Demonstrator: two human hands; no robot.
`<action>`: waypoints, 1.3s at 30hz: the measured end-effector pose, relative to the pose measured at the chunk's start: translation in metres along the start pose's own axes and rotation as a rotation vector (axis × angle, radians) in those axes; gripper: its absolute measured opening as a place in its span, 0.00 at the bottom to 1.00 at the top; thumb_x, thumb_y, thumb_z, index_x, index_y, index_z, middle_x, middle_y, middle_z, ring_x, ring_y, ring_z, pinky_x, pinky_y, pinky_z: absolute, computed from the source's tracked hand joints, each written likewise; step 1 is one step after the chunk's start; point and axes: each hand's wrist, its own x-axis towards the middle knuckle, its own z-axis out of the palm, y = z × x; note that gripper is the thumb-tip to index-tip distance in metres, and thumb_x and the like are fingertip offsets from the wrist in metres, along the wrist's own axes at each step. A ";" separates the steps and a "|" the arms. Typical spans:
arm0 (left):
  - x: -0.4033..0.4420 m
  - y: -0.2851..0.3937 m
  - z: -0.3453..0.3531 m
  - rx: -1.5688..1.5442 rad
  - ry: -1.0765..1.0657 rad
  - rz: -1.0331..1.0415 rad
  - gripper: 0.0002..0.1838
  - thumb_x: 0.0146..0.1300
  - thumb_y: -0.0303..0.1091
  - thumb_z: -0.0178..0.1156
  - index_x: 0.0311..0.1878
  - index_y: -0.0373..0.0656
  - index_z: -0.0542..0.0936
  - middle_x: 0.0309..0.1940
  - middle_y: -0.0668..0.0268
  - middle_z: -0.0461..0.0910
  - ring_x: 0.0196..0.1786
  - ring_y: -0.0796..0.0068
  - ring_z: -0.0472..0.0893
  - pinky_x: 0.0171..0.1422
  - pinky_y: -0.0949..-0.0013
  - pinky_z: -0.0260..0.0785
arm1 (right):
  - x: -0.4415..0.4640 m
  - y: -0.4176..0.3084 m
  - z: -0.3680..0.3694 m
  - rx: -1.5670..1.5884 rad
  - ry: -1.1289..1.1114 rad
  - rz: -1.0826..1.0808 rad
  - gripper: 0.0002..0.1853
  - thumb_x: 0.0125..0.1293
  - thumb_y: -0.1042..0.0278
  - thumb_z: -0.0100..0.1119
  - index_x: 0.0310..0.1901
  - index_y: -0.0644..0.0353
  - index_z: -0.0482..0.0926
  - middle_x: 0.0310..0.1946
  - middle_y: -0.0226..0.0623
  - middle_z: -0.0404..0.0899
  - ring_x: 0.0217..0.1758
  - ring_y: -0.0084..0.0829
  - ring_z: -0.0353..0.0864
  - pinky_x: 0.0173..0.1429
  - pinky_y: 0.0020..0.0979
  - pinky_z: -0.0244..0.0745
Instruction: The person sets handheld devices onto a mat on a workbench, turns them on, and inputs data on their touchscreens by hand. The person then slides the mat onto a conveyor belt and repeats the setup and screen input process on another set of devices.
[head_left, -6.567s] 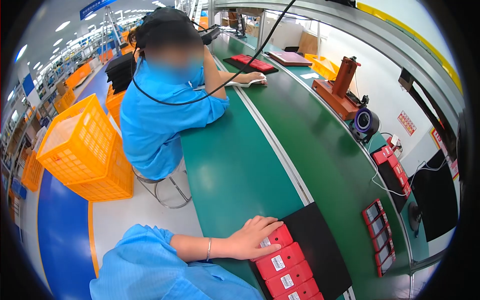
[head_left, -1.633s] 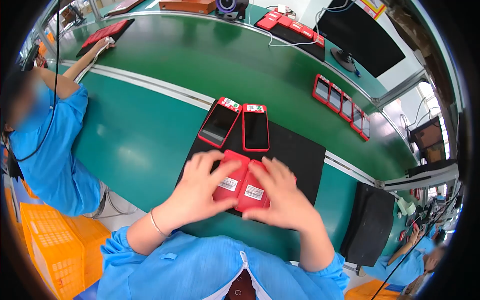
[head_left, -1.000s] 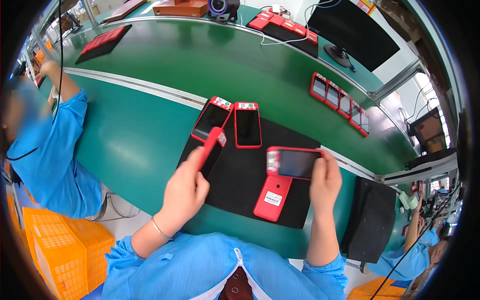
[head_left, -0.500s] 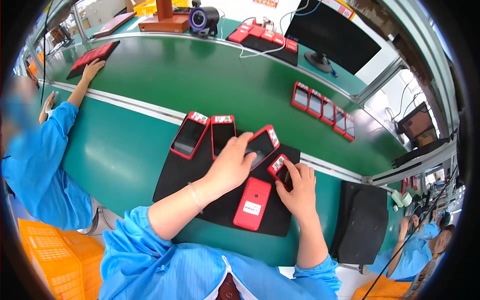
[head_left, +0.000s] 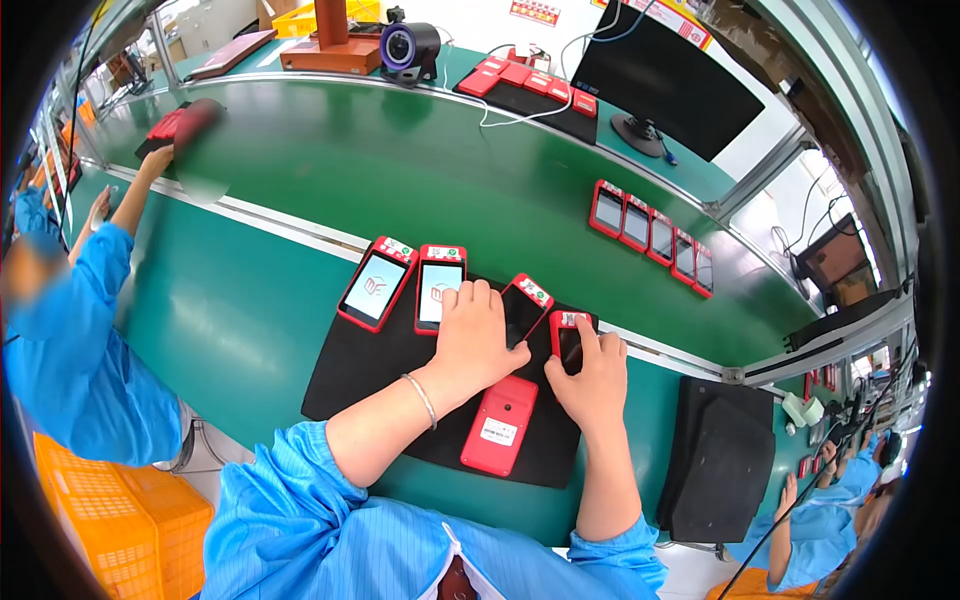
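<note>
My left hand [head_left: 472, 335] has its fingers bent beside a tilted red handheld terminal [head_left: 527, 308] with a dark screen; its thumb touches the lower end, and the hand hides the left side. Just left, partly covered by those fingers, is a red terminal [head_left: 428, 312] with a lit white screen. Another lit terminal [head_left: 377, 290] lies further left. My right hand [head_left: 592, 385] grips a dark-screened terminal [head_left: 570, 345] between thumb and fingers. A red terminal [head_left: 498, 428] lies face down between my forearms, its white label showing. All rest on or over a black mat [head_left: 350, 375].
Several red terminals [head_left: 637, 222] stand in a row on the green surface at right. A black pad [head_left: 722, 455] lies right of my forearm. Behind are a monitor [head_left: 665, 75], a round camera [head_left: 405, 45] and more red units [head_left: 535, 80]. A co-worker's sleeve [head_left: 80, 330] is at left.
The two left terminals' screens have lit up with a logo. The terminal by my left hand has turned more upright. At left, the co-worker's hand has shifted on the red units.
</note>
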 end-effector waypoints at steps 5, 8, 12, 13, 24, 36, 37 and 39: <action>-0.010 -0.014 -0.006 0.023 0.129 -0.037 0.31 0.43 0.49 0.70 0.41 0.28 0.76 0.44 0.55 0.66 0.51 0.58 0.64 0.56 0.59 0.57 | 0.017 -0.016 0.020 0.000 0.081 -0.072 0.34 0.45 0.62 0.66 0.58 0.63 0.75 0.38 0.50 0.67 0.42 0.50 0.69 0.49 0.46 0.71; -0.013 -0.015 -0.011 0.024 0.116 -0.080 0.33 0.43 0.50 0.70 0.41 0.27 0.76 0.43 0.55 0.66 0.50 0.57 0.64 0.55 0.59 0.57 | 0.022 -0.028 0.028 0.016 0.067 -0.036 0.34 0.45 0.62 0.67 0.58 0.64 0.74 0.39 0.52 0.67 0.43 0.52 0.69 0.50 0.48 0.70; -0.008 -0.011 -0.008 0.031 0.143 -0.078 0.33 0.43 0.52 0.69 0.39 0.27 0.76 0.42 0.54 0.67 0.50 0.57 0.64 0.55 0.59 0.57 | 0.021 -0.028 0.028 0.015 0.074 -0.041 0.35 0.46 0.63 0.68 0.60 0.63 0.73 0.40 0.51 0.67 0.45 0.51 0.69 0.51 0.47 0.70; -0.007 -0.011 -0.005 0.025 0.157 -0.065 0.33 0.43 0.53 0.69 0.38 0.27 0.76 0.41 0.54 0.67 0.50 0.57 0.64 0.56 0.59 0.57 | 0.021 -0.029 0.026 0.026 0.056 -0.016 0.35 0.46 0.63 0.68 0.60 0.63 0.73 0.41 0.51 0.67 0.47 0.52 0.69 0.52 0.47 0.69; -0.007 -0.008 -0.008 -0.073 0.076 -0.132 0.33 0.48 0.54 0.65 0.39 0.25 0.77 0.43 0.48 0.70 0.48 0.54 0.69 0.53 0.57 0.62 | 0.026 -0.027 0.026 0.009 -0.004 0.040 0.35 0.48 0.62 0.65 0.62 0.60 0.71 0.47 0.56 0.71 0.53 0.56 0.70 0.58 0.50 0.67; -0.009 -0.009 -0.017 0.024 0.009 -0.116 0.36 0.50 0.57 0.62 0.41 0.24 0.79 0.42 0.56 0.68 0.50 0.62 0.63 0.52 0.66 0.56 | 0.029 -0.020 0.037 0.050 -0.015 0.033 0.35 0.50 0.68 0.63 0.64 0.51 0.70 0.43 0.48 0.69 0.52 0.52 0.69 0.58 0.48 0.66; -0.009 -0.009 -0.016 0.027 0.016 -0.116 0.36 0.50 0.57 0.62 0.41 0.24 0.79 0.42 0.56 0.68 0.50 0.62 0.63 0.52 0.66 0.56 | 0.029 -0.021 0.036 0.052 -0.010 0.028 0.35 0.50 0.68 0.63 0.64 0.51 0.70 0.43 0.48 0.69 0.52 0.52 0.69 0.58 0.48 0.66; -0.009 -0.009 -0.013 0.053 0.009 -0.116 0.36 0.50 0.57 0.62 0.41 0.24 0.79 0.42 0.55 0.68 0.50 0.62 0.63 0.52 0.66 0.56 | 0.029 -0.025 0.034 -0.023 -0.039 0.063 0.36 0.50 0.68 0.63 0.65 0.52 0.69 0.43 0.48 0.69 0.53 0.52 0.69 0.58 0.48 0.66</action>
